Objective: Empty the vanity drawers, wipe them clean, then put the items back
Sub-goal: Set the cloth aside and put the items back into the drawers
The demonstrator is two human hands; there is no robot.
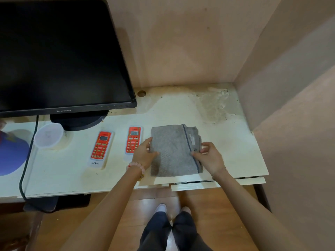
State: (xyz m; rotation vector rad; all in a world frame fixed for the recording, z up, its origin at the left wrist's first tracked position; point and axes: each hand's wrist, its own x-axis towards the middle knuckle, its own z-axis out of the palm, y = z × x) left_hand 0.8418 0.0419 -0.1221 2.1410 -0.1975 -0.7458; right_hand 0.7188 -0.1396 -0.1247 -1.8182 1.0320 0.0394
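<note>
- Just right of the frame's centre, a folded grey waffle-textured towel (pixel 174 151) lies flat on the pale cream tabletop (pixel 226 142), near its front edge. A dark blue stripe runs down the towel's right side.
- The left hand (pixel 143 154) grips the towel's left edge, thumb laid over the top and fingers curled at the side. A pink beaded bracelet (pixel 136 166) sits on that wrist.
- The right hand (pixel 210 158) pinches the towel's right edge at the blue stripe, fingertips on the cloth.
- Left of the towel lie two red-and-white remote controls, side by side and apart. The nearer one (pixel 133 140) is just beside the left hand; the other (pixel 101 147) lies further left.
- At upper left stands a black flat monitor (pixel 59 55) on a round black base, its screen dark.
- Beside the base sits a round translucent plastic container (pixel 48 135), and a black cable (pixel 27 160) trails down past it over the front edge.
- At the far left edge shows part of a blue rounded object (pixel 10 156) — I cannot tell what it is.
- Toward the tabletop's back right corner the surface is rough and discoloured (pixel 215 105).
- Below the tabletop's front edge, at lower right, a pale panel (pixel 217 184) juts out slightly — whether it is a drawer front I cannot tell.
- Brown wooden floor (pixel 226 205) fills the bottom of the frame.
</note>
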